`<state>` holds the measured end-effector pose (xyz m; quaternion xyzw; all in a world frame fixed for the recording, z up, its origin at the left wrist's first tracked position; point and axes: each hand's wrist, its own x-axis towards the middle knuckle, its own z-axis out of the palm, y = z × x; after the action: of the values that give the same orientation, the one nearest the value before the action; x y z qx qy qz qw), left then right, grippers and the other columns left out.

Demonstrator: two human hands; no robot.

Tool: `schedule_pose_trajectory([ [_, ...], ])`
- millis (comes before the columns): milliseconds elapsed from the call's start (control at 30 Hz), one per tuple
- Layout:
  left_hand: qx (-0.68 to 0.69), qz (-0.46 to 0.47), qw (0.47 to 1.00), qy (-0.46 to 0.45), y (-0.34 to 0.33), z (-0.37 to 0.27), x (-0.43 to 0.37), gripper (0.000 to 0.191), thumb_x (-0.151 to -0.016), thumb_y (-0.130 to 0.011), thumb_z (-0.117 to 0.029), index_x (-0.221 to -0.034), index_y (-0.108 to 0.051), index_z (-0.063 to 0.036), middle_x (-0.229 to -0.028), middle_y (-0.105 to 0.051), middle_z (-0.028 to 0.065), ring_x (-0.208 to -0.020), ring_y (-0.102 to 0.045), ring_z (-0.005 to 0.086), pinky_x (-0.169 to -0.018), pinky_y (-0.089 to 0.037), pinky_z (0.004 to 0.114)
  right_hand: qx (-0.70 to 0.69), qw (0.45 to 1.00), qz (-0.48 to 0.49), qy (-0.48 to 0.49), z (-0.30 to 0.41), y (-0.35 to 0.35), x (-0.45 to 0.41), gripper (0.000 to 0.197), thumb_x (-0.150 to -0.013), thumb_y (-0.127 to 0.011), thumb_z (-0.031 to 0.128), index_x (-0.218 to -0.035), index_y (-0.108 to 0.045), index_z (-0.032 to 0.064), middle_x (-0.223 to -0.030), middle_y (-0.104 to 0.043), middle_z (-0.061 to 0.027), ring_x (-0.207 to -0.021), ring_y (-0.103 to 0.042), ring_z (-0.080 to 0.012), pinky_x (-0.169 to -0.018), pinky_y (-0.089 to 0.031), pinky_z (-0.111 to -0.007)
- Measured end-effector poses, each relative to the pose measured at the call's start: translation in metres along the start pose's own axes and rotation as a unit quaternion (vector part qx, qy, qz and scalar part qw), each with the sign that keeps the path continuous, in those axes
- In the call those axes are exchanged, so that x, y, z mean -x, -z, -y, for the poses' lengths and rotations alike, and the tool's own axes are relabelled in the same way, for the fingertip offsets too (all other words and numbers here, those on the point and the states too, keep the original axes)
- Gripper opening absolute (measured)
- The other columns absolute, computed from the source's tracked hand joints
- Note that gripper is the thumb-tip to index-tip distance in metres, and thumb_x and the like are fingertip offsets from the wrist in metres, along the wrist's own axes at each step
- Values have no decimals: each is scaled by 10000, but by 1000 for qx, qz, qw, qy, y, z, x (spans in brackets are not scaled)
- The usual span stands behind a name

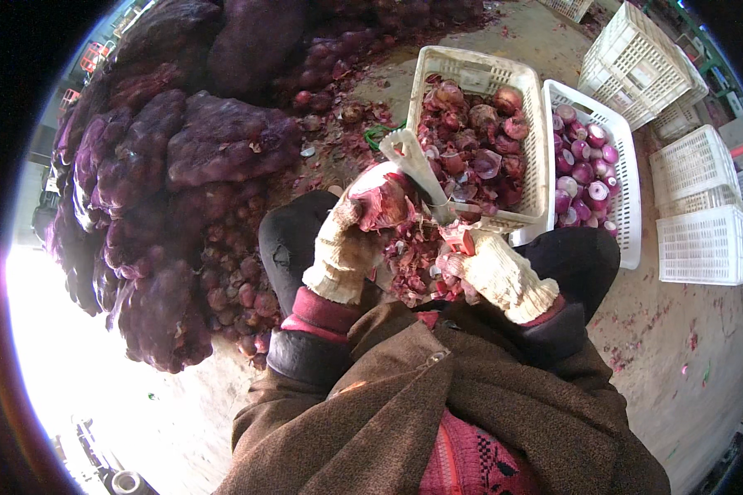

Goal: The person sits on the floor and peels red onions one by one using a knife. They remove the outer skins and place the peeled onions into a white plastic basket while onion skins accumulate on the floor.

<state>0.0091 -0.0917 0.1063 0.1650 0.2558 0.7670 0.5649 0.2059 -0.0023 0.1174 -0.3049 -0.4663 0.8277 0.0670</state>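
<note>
My left hand [347, 244], in a cream knitted glove, grips a large red onion [384, 201] with some of its dry skin torn. In my right hand [492, 269], gloved the same way, is a knife [430, 185] with a pale, broad blade and a red part at the handle. The blade slants up and left, beside the onion; whether it touches cannot be told. Loose onion skins [408, 266] lie in a heap below my hands, between my knees. Just beyond, a cream plastic crate [537, 142] holds unpeeled red onions and skins.
Right of that crate, a white crate [625, 185] contains shiny peeled red onions. Stacked white crates [634, 68] stand farther right, with more crates [699, 241] nearer. Full mesh sacks of onions [229, 139] pile up at left, loose onions [247, 297] beside them. Skins litter the floor.
</note>
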Motion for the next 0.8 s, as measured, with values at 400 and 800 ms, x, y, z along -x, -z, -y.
schedule_pose_trajectory([
  [400, 43, 5, 997, 58, 0, 20, -5, 634, -851, -604, -378, -1326, -419, -2, -1195, -574, 128, -1014, -563, 234, -848, -457, 343, 179, 982, -19, 60, 11, -6, 9, 254, -889, -589, 212, -1074, -559, 41, -745, -585, -39, -557, -527, -128, -488, -435, -261],
  [800, -91, -97, 991, 10, -10, 32, -31, 1007, -541, -851, -18, -1372, -287, 55, -1225, -530, 185, -1082, -566, 290, -923, -484, 395, 356, 915, -115, 151, -11, 15, -13, 373, -828, -662, 226, -1136, -576, 35, -994, -638, -205, -960, -602, -392, -779, -498, -409],
])
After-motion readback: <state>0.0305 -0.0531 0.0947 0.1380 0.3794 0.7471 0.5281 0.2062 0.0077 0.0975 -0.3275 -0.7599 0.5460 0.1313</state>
